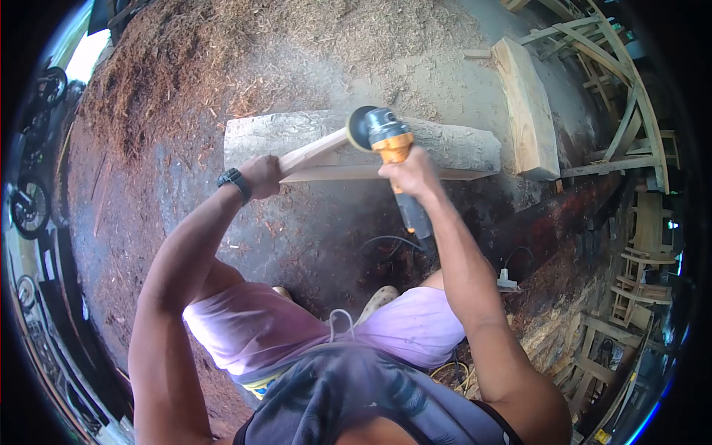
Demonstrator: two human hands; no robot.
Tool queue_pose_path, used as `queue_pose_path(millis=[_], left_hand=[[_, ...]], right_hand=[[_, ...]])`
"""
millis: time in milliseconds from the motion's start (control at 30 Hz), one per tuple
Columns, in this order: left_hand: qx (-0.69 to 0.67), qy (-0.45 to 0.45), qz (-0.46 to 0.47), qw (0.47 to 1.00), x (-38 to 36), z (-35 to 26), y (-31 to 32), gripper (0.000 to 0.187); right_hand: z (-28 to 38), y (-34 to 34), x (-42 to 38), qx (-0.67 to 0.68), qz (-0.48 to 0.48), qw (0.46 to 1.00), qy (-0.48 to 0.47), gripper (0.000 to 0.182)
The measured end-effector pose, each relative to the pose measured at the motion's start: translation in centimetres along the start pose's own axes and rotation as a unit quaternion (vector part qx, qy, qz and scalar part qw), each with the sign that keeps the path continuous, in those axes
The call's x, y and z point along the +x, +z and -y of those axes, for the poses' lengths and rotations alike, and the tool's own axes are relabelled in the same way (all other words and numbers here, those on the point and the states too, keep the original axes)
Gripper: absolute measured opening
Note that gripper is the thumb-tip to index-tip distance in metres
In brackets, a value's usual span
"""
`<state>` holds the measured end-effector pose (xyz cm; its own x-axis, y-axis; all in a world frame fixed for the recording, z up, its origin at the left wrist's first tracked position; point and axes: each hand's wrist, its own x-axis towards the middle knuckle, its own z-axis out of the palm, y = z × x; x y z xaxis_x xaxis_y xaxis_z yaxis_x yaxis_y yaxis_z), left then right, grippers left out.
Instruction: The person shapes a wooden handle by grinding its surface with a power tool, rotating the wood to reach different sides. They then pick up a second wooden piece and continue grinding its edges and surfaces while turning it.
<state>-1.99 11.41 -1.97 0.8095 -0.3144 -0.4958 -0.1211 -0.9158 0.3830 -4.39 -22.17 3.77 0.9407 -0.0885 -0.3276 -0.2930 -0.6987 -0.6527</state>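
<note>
My left hand (261,176), with a dark watch on its wrist, is closed around the near end of a pale wooden stick (315,150). The stick slants up to the right over a thick log (460,147) lying on the ground. In my right hand (415,176) is an orange and black angle grinder (393,145), gripped around its body. Its round disc (360,128) meets the stick's far end, or lies right beside it. A haze of dust hangs above the disc. The grinder's handle end points down toward my legs.
Wood shavings (282,37) cover the ground ahead. A squared timber block (528,111) stands right of the log. Wooden frames (630,96) and chair-like parts (641,282) line the right side. A power cord (382,239) and a white plug (506,280) lie near my legs.
</note>
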Motion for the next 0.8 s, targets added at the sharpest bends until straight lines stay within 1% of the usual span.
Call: queue_pose_path(millis=[67,167,300,400,467,533,633,700,733,800], left_hand=[[0.003,-0.016,0.004,1.0,0.3,0.0,0.1,0.027],[0.007,-0.01,-0.01,1.0,0.4,0.1,0.4,0.027],[0.002,-0.017,-0.011,1.0,-0.4,-0.5,0.0,0.027],[0.003,-0.017,-0.021,1.0,-0.2,-0.4,0.0,0.027],[0.041,-0.007,-0.019,0.999,0.4,0.1,0.5,0.025],[0.037,-0.011,-0.015,0.999,0.2,0.1,0.4,0.024],[0.035,-0.004,-0.006,0.999,0.2,0.1,0.2,0.023],[0.036,0.005,0.001,0.999,0.1,0.2,0.2,0.024],[0.036,0.005,-0.003,0.999,0.1,0.2,0.2,0.023],[0.035,0.005,-0.007,0.999,0.0,0.1,0.2,0.022]], right_hand=[[-1.8,-1.5,0.9,0.024,-0.035,0.999,0.018,0.038],[-3.9,-2.6,1.9,0.062,-0.057,0.996,0.021,0.037],[-2.5,-2.8,1.2,0.069,-0.05,0.996,0.022,0.036],[-2.6,-1.6,1.5,0.077,-0.042,0.996,0.019,0.036],[-2.2,-1.2,1.4,0.075,-0.028,0.997,0.017,0.035],[-1.9,-0.6,1.0,0.071,-0.015,0.997,0.016,0.035],[-0.9,0.6,0.4,0.057,-0.005,0.998,-0.009,0.035],[0.2,1.7,-0.5,0.041,0.019,0.998,-0.034,0.035],[1.5,1.9,-1.4,0.024,0.026,0.998,-0.054,0.04],[2.0,3.5,-1.7,0.008,0.03,0.997,-0.066,0.043]])
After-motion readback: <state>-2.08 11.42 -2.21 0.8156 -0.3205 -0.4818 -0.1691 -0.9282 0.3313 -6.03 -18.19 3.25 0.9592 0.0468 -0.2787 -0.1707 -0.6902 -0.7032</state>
